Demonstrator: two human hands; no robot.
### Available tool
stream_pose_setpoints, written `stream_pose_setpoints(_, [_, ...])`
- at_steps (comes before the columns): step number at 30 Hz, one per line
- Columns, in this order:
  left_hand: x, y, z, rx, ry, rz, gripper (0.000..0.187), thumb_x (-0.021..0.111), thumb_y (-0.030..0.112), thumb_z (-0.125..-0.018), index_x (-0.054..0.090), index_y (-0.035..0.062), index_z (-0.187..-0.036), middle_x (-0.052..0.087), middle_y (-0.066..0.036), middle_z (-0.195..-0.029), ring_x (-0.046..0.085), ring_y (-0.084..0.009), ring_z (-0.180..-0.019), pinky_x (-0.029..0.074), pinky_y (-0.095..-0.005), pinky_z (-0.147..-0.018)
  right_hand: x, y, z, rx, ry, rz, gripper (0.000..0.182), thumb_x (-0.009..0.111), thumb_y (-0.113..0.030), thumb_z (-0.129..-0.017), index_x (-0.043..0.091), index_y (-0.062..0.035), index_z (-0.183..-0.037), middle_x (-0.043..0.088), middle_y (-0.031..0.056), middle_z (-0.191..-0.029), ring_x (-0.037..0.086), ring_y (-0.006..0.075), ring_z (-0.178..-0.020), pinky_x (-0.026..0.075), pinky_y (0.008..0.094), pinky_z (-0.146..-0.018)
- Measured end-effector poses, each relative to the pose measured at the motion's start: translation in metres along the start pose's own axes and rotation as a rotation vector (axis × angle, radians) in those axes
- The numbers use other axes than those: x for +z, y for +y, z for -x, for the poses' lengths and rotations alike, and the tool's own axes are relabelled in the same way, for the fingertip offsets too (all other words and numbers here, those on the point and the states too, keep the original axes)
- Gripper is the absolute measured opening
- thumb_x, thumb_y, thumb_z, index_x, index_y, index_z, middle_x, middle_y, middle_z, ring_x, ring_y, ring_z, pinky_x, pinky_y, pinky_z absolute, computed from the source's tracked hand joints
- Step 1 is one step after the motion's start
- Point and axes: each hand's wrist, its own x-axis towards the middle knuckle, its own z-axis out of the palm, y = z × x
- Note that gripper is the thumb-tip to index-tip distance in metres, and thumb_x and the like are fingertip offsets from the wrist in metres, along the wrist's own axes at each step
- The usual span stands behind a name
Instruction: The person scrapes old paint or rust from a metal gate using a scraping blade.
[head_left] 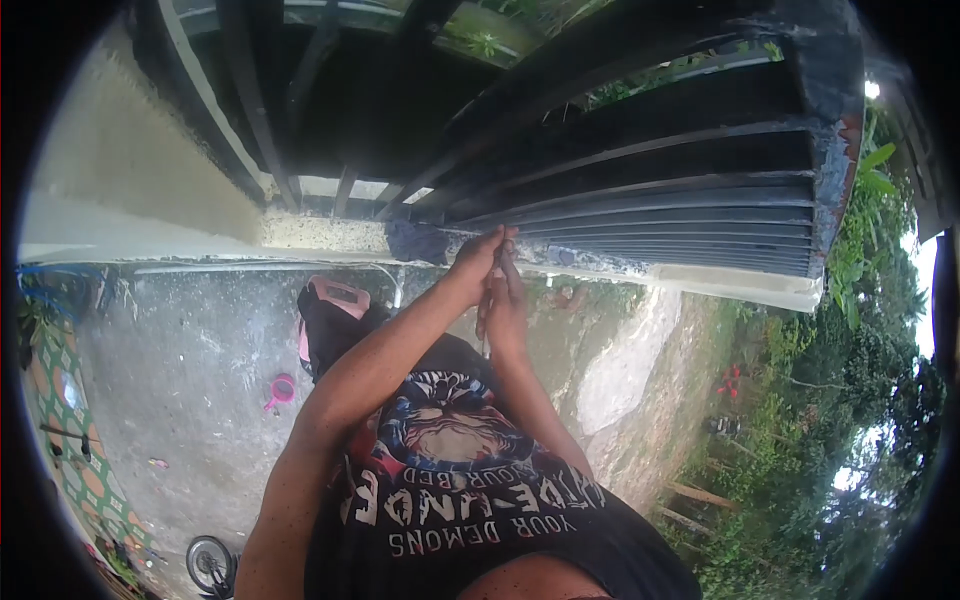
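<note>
1. You face a black metal gate (pixel 650 190) with horizontal slats, its edge rusted.
2. A pale concrete ledge (pixel 330 232) runs below it.
3. Grey concrete ground (pixel 190 350) lies on your left.
4. Green, daylit vegetation (pixel 850 380) fills your right.

A single head-worn fisheye camera looks steeply down the wearer's own chest and arms, close to both hands (pixel 495 285), which meet mid-frame. Beyond them lies the black metal gate (pixel 660 190), below them the concrete ground (pixel 190 350).
</note>
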Motion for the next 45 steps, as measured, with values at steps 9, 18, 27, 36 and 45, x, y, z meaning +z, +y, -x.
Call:
stream_pose_setpoints(9, [0.086,0.024,0.066,0.495,-0.079,-0.923,0.035,0.060,0.036,-0.101,0.065,0.0034,-0.112,0.068,-0.004,-0.092,0.061,-0.0103,-0.083,0.049,-0.0267,-0.078,-0.042,-0.033,0.062,-0.321,0.177,-0.076,0.061,0.052,-0.020,-0.103,0.026,-0.0100,-0.157,0.048,-0.0035,-0.059,0.042,0.0043,-0.048,0.035,0.0229,-0.045])
stream_pose_setpoints(18, [0.173,0.044,0.131,1.150,-0.135,-1.453,0.018,0.058,0.013,-0.101,0.064,-0.0007,-0.110,0.068,-0.011,-0.106,0.067,-0.0167,-0.098,0.053,-0.0298,-0.088,-0.070,-0.057,0.070,-0.327,0.052,-0.444,0.054,0.038,-0.025,-0.107,0.024,-0.0140,-0.158,0.055,0.0017,-0.062,0.048,0.0065,-0.045,0.042,0.0216,-0.045])
stream_pose_setpoints(27, [0.216,0.043,0.142,1.512,-0.242,-1.885,0.040,0.052,0.009,-0.102,0.047,-0.0005,-0.140,0.048,-0.020,-0.144,0.054,-0.0287,-0.129,0.048,-0.0398,-0.106,-0.082,-0.053,0.029,-0.353,-0.101,-0.566,0.050,0.042,-0.024,-0.105,0.035,-0.0147,-0.154,0.057,0.0024,-0.059,0.056,0.0092,-0.050,0.049,0.0270,-0.053])
stream_pose_setpoints(36, [0.234,0.026,0.107,1.272,-0.127,-1.745,0.058,0.046,0.021,-0.106,0.020,0.0002,-0.154,0.032,-0.018,-0.156,0.035,-0.0301,-0.143,0.028,-0.0441,-0.119,-0.093,-0.037,0.015,-0.397,-0.134,-0.450,0.050,0.045,-0.020,-0.103,0.037,-0.0121,-0.152,0.060,0.0095,-0.058,0.069,0.0245,-0.059,0.055,0.0381,-0.064])
stream_pose_setpoints(45, [0.237,0.040,0.096,1.245,-0.131,-1.694,0.047,0.049,0.023,-0.106,0.039,0.0003,-0.145,0.045,-0.015,-0.147,0.045,-0.0269,-0.137,0.042,-0.0415,-0.114,-0.104,-0.037,0.003,-0.408,-0.212,-0.389,0.049,0.046,-0.020,-0.102,0.039,-0.0087,-0.149,0.061,0.0129,-0.058,0.068,0.0303,-0.060,0.054,0.0433,-0.066])
